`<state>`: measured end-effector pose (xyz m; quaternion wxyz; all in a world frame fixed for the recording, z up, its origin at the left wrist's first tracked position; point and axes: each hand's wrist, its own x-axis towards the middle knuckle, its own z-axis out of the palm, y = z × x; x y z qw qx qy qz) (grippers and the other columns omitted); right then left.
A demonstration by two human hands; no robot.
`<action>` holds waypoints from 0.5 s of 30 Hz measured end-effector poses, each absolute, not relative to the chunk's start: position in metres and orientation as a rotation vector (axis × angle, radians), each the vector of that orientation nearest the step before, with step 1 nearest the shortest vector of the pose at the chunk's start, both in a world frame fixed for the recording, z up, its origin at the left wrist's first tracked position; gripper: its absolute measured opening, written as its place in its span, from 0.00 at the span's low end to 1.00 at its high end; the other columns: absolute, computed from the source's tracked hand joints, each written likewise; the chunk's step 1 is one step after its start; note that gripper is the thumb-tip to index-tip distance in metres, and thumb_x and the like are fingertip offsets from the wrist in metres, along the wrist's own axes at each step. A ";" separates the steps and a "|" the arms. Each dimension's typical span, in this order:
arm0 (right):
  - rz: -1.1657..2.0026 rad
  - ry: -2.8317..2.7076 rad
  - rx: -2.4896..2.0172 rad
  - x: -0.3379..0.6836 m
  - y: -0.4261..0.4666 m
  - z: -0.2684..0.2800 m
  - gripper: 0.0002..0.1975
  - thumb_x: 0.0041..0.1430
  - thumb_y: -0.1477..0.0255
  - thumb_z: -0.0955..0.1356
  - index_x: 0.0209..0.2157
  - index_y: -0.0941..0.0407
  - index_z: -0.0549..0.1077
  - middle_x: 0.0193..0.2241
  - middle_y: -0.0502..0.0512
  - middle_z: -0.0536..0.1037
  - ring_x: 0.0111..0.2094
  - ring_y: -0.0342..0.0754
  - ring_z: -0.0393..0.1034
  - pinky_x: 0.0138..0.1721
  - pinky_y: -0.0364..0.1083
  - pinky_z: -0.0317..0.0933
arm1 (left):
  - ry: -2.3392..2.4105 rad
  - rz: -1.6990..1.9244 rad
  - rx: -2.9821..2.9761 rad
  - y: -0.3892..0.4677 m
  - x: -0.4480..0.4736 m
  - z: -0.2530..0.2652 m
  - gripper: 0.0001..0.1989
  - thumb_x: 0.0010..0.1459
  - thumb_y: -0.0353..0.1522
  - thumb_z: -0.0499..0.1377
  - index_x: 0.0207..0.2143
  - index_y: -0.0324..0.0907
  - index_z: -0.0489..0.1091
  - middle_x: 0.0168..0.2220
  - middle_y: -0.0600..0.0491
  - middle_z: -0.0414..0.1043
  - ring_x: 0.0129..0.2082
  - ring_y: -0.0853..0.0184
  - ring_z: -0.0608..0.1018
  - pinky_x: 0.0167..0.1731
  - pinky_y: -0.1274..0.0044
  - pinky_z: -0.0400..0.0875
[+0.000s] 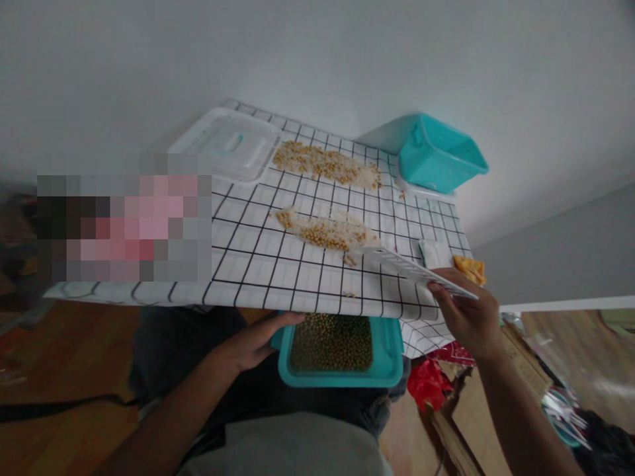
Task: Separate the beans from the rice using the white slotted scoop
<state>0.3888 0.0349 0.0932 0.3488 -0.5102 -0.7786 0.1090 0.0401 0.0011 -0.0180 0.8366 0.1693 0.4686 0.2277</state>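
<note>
Two loose bands of yellow beans and pale grains are spread on the table, and the near band (322,233) is the one being worked, its right end lying by the tip of a white slotted panel (414,268); whether the two touch, I cannot tell. The right hand (469,317) has its fingers closed on the panel's outer end, thumb on the near face, holding it tilted. Below the table edge sits a teal tray (389,347), with a broad layer of beans (332,350) already in it. The left hand (265,340) lies at the tray's left rim, fingers stretched along it; how firmly it grips is not shown. By my reading the work is partway: the tray is well supplied, but the near band remains on the checked cloth (243,238), a few stray beans (350,295) lie close to the edge, and the far band (325,165) looks like a separate lot left as it is. Farther out, a clear lid (223,145) lies flat at the left and a teal bin (426,155) stands at the right
</note>
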 end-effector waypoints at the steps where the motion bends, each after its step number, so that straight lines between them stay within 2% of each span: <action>1: 0.269 -1.999 -1.323 0.390 0.035 0.093 0.09 0.62 0.73 0.69 0.43 0.50 0.79 0.38 0.54 0.82 0.39 0.50 0.77 0.41 0.49 0.71 | 0.996 0.488 0.361 0.001 0.040 -0.019 0.14 0.54 0.39 0.66 0.42 0.43 0.78 0.39 0.49 0.84 0.53 0.53 0.78 0.52 0.66 0.73; 8: 0.278 -2.027 -1.363 0.392 0.035 0.091 0.08 0.62 0.72 0.69 0.42 0.51 0.78 0.38 0.54 0.82 0.39 0.51 0.77 0.40 0.49 0.72 | 1.002 0.505 0.371 0.003 0.042 -0.023 0.17 0.52 0.39 0.67 0.43 0.43 0.78 0.41 0.48 0.84 0.54 0.53 0.78 0.53 0.67 0.72; 15: 0.385 -2.053 -1.205 0.393 0.020 0.097 0.15 0.60 0.77 0.69 0.47 0.48 0.78 0.40 0.54 0.82 0.41 0.52 0.77 0.43 0.53 0.71 | 0.997 0.506 0.354 0.002 0.042 -0.022 0.15 0.53 0.39 0.66 0.42 0.41 0.78 0.39 0.47 0.84 0.54 0.51 0.78 0.53 0.66 0.72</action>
